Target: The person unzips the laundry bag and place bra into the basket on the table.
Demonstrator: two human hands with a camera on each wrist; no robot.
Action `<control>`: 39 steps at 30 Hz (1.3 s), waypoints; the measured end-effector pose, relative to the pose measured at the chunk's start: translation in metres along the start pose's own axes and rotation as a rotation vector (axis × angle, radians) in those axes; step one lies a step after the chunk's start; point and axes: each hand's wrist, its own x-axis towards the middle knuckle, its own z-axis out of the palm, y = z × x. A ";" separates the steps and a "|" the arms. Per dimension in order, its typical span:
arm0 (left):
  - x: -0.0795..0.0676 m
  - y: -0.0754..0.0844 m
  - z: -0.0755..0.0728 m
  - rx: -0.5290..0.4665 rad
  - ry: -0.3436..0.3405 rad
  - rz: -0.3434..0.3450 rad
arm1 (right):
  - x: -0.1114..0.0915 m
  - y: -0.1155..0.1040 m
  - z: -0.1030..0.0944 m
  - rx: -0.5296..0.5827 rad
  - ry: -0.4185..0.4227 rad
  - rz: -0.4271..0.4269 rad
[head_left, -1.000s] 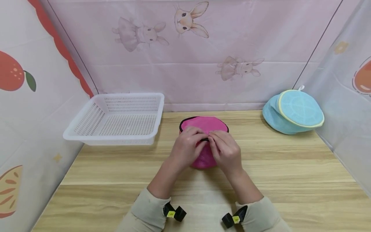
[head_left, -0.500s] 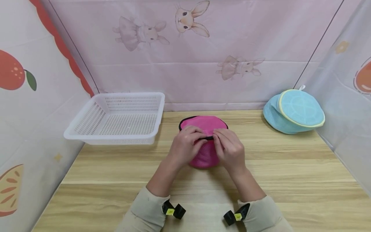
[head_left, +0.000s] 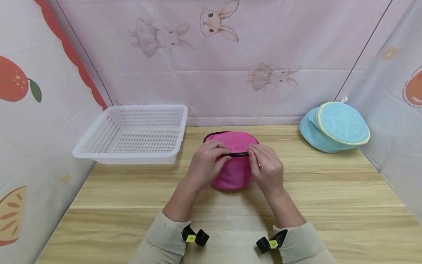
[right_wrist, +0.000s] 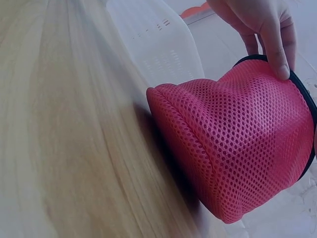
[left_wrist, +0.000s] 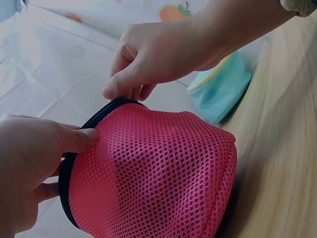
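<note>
A pink mesh laundry bag [head_left: 232, 176] with a black zippered rim stands on the table in the middle of the head view. My left hand [head_left: 206, 161] pinches the rim at its near left, thumb on the mesh side in the left wrist view. A short way to the right along that rim, my right hand [head_left: 267, 168] pinches the black edge between thumb and fingers. A stretch of black edge shows between the two hands. The bag's mesh wall [right_wrist: 237, 134] bulges toward the table in the right wrist view. Whether the right fingers hold a zipper pull is hidden.
A white plastic basket [head_left: 132, 156] with slotted walls stands at the back left of the wooden table [head_left: 329, 205]. At the back right lies a light blue mesh bag [head_left: 344, 123] with yellow trim. Printed cloth walls [head_left: 217, 102] enclose the back and sides.
My right hand has moved to the right along the black rim, and my left hand slightly left. The gap between them has widened, showing more of the rim.
</note>
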 end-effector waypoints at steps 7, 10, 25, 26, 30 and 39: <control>0.000 -0.001 -0.003 -0.035 0.006 -0.035 | 0.001 0.003 -0.002 0.009 0.038 0.018; 0.000 -0.002 -0.004 -0.043 0.008 -0.048 | 0.002 0.005 -0.004 0.008 0.043 0.034; 0.000 -0.005 -0.006 0.011 0.005 -0.030 | 0.003 -0.002 -0.004 0.013 0.021 0.000; 0.000 -0.004 -0.005 0.016 0.004 -0.018 | 0.003 -0.003 -0.003 0.014 0.019 -0.007; 0.000 0.000 -0.001 0.029 0.008 0.042 | 0.004 -0.007 -0.001 0.010 0.011 -0.045; -0.001 0.010 0.010 0.038 -0.003 0.144 | 0.003 -0.016 0.006 0.014 -0.015 -0.133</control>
